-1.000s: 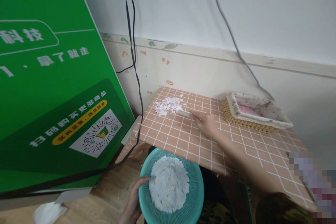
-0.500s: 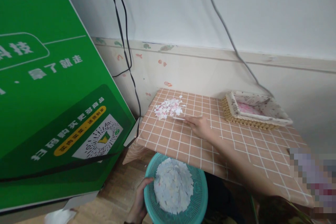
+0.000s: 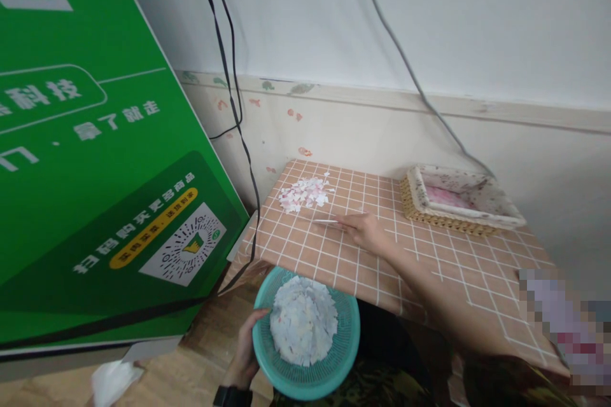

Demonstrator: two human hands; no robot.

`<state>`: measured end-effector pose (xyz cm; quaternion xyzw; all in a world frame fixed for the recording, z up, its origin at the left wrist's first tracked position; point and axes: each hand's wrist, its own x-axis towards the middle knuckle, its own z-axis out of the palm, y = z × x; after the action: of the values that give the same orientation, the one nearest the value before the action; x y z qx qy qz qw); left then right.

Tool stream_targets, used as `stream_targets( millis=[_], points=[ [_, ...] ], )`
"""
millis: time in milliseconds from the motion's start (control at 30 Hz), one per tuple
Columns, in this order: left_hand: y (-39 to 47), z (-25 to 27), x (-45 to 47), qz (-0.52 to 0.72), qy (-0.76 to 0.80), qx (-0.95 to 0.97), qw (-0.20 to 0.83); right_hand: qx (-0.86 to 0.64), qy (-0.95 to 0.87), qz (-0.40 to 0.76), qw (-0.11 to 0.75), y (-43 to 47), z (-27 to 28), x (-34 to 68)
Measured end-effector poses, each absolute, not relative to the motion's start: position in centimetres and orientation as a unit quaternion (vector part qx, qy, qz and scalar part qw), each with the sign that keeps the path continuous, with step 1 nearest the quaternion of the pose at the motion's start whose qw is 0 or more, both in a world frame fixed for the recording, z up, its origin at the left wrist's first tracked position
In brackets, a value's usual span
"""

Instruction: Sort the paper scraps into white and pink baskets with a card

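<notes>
My left hand (image 3: 248, 340) grips the left side of a teal plastic colander basket (image 3: 347, 356), thumb over the rim. The basket sits below the table's front edge and holds a mound of pale paper scraps (image 3: 304, 321). Over the table, my right hand (image 3: 365, 231) pinches a thin white flat strip or card (image 3: 325, 222), seen nearly edge-on, pointing left. Just beyond its tip lies a loose heap of small white and pink paper scraps (image 3: 304, 194). A gap separates tip and heap.
The table wears a brown cloth with white grid lines (image 3: 334, 254). A lined wicker basket (image 3: 453, 219) with something pink inside stands at the back right. A green printed cabinet (image 3: 95, 159) rises at left, with dark cables (image 3: 231, 89) hanging beside it.
My right hand's white strip has drawn slightly away from the scrap heap, toward the front edge. The teal basket has shifted a little left and up in view. The camera view has turned slightly.
</notes>
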<state>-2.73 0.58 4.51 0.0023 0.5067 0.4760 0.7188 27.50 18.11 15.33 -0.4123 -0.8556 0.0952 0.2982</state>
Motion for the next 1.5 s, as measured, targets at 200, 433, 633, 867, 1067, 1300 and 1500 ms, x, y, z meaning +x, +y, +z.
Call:
stream_targets(
  millis=[200,433,633,867,1067,1300,1500],
  points=[
    [0.6,3.8,-1.3,0.483,0.493,0.009,0.723,-0.473,-0.823,0.087,0.303,14.3,15.0,22.8],
    [0.9,3.6,-0.2,0.475,0.493,0.006,0.729,-0.600,-0.687,0.150,0.381,16.2,13.6,21.9],
    [1.1,2.7,-0.5,0.458,0.498,-0.003,0.737,-0.703,-0.566,0.126,0.412,16.9,12.1,31.6],
    [1.1,1.1,-1.0,0.457,0.493,-0.005,0.740,-0.729,-0.543,0.050,0.414,18.3,16.1,36.3],
    [0.6,1.5,-0.8,0.465,0.521,-0.029,0.715,-0.661,-0.620,0.080,0.415,21.1,19.2,36.2],
    [-0.1,1.1,-0.8,0.473,0.548,-0.015,0.690,-0.500,-0.762,0.229,0.340,26.6,19.1,32.6],
    [-0.1,0.5,-0.5,0.479,0.549,-0.024,0.685,-0.461,-0.806,0.229,0.292,28.9,18.4,30.7]
  ],
)
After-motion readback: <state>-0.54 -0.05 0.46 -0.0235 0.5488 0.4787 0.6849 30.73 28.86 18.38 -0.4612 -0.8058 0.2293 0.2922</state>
